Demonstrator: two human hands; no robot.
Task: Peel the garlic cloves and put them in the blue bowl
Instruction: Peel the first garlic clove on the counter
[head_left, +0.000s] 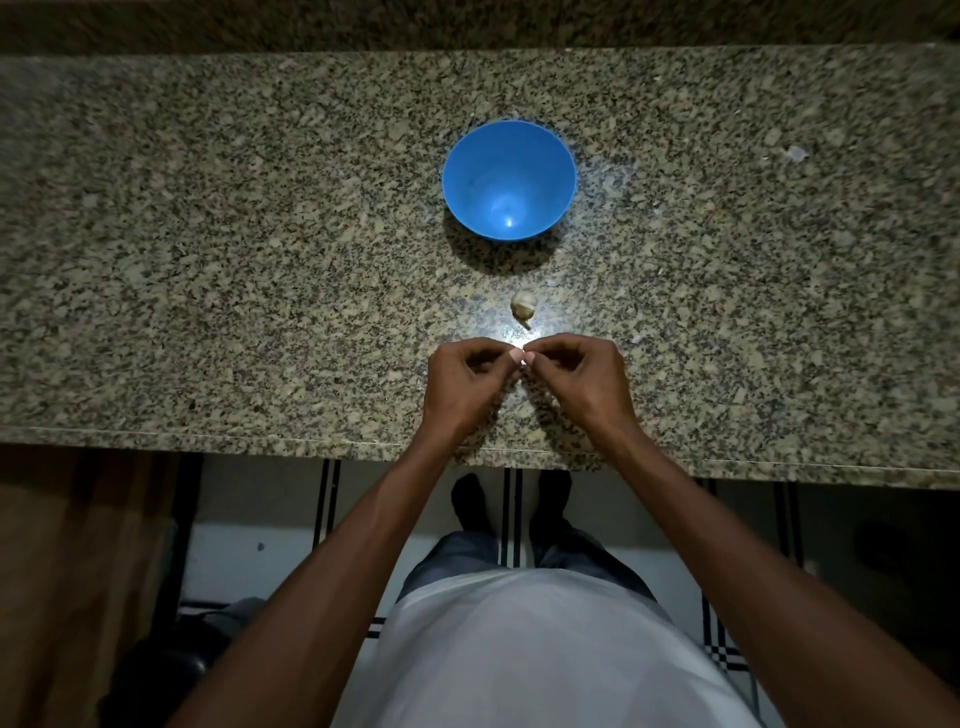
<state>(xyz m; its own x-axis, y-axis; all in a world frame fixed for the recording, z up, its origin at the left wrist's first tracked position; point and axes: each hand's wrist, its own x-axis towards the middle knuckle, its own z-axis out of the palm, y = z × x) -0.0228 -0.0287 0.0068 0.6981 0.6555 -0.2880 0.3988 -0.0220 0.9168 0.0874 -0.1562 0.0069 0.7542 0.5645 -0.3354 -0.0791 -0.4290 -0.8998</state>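
At six o'clock the left hand (465, 382) and right hand (576, 379) meet, fingertips pinched together on something tiny between them, likely a garlic clove, though it is almost hidden. Such a clove should be light and firm with papery, brittle skin, best nipped at its tip. Just beyond lies the garlic bulb (522, 306) on the speckled granite counter (208, 260). Farther at twelve o'clock stands the blue bowl (509, 179), nothing in it. The room is dim.

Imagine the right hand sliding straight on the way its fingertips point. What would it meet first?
The right hand points leftward, so it would meet the left hand at once; their fingertips already seem to touch.
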